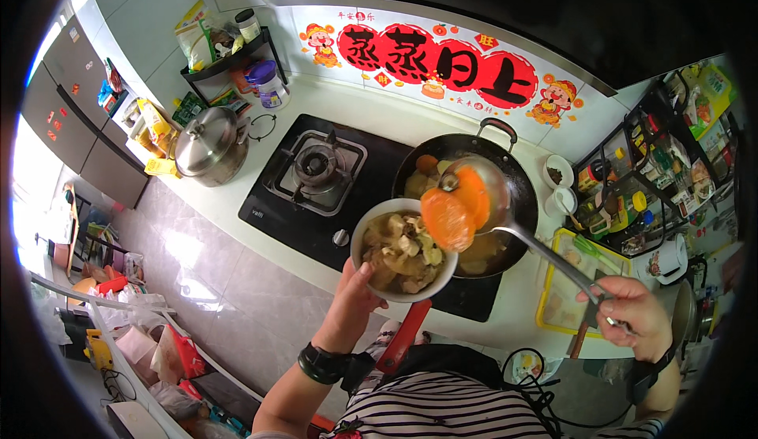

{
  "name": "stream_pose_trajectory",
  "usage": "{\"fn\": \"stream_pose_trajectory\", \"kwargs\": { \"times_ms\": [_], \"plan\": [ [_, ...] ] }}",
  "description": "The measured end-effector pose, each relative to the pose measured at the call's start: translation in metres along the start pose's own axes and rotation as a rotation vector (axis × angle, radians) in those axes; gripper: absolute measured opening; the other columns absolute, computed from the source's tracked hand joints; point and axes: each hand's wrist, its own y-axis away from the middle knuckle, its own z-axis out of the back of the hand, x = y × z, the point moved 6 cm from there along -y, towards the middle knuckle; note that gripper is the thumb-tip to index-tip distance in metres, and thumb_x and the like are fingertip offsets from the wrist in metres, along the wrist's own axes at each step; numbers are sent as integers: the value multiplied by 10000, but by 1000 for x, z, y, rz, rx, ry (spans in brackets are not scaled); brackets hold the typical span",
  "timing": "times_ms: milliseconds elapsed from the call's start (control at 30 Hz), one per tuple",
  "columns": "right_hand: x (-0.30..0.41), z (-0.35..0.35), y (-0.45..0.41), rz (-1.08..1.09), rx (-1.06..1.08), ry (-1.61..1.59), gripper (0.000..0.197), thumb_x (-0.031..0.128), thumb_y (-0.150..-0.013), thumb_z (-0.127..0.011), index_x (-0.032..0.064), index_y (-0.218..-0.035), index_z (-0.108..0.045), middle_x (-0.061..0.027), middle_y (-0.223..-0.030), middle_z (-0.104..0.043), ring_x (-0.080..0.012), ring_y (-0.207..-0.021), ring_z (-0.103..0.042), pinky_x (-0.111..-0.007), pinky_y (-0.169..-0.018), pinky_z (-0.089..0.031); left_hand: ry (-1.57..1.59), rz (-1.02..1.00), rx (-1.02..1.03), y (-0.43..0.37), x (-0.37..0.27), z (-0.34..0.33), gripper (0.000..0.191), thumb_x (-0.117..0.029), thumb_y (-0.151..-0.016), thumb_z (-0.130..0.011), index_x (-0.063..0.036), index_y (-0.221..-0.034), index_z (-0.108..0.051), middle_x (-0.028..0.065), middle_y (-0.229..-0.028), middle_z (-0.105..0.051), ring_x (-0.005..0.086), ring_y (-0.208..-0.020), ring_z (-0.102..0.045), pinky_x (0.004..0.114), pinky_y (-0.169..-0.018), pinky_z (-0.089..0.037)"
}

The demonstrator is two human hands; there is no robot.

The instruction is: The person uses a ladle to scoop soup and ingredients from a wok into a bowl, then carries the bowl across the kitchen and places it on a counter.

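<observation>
My left hand point(352, 297) holds a white bowl point(356, 249) from below and the left, in front of the wok. Pieces of meat and pale vegetable point(402, 249) in broth fill much of it. In my right hand point(628, 314) is the handle of a metal ladle point(545, 252), which reaches left over the wok. Large carrot slices point(450, 220) lie at the ladle's near-left edge, over the bowl's right rim. Under the ladle, the black wok point(524, 202) holds more carrot, pale slices and broth. Its red handle point(404, 335) points towards me.
A bare gas burner point(315, 166) is left of the wok. Further left stands a lidded steel pot point(210, 143). Two small white bowls point(558, 172), a yellow-edged cutting board point(542, 303) with green onion, a knife point(580, 338) and a spice rack point(628, 172) are on the right.
</observation>
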Motion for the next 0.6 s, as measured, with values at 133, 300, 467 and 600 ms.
{"fn": "stream_pose_trajectory", "kwargs": {
  "times_ms": [133,300,467,600],
  "plan": [
    [-13,-30,-8,-58,74,154,328,76,-984,-587,-19,-1297,-602,-38,-598,-528,-91,-440,-436,-235,-403,-312,-1,30,96,-9,7,-11,670,-519,-977,-596,-172,-1500,-362,20,-1267,-597,120,-960,-609,271,-733,-480],
    [-21,-49,0,204,-51,732,246,124,-997,-618,30,-1224,-607,-81,-669,-618,-164,-528,-602,-303,-512,-481,3,64,144,-11,10,-16,663,-524,-988,-583,-178,-1506,-356,14,-1292,-579,110,-968,-599,276,-753,-468],
    [-30,-44,11,348,-206,1038,287,112,-942,-658,48,-1218,-613,-156,-759,-668,-330,-629,-669,-391,-590,-532,25,52,153,-7,8,-18,673,-531,-988,-581,-176,-1512,-352,16,-1301,-576,113,-981,-606,269,-764,-470],
    [-26,-62,21,710,-283,1286,338,73,-893,-689,63,-1225,-628,-124,-753,-667,-331,-620,-656,-402,-564,-516,13,57,170,-7,8,-16,656,-531,-1003,-558,-175,-1514,-351,14,-1302,-583,112,-1000,-604,267,-775,-468]
  ]
}}
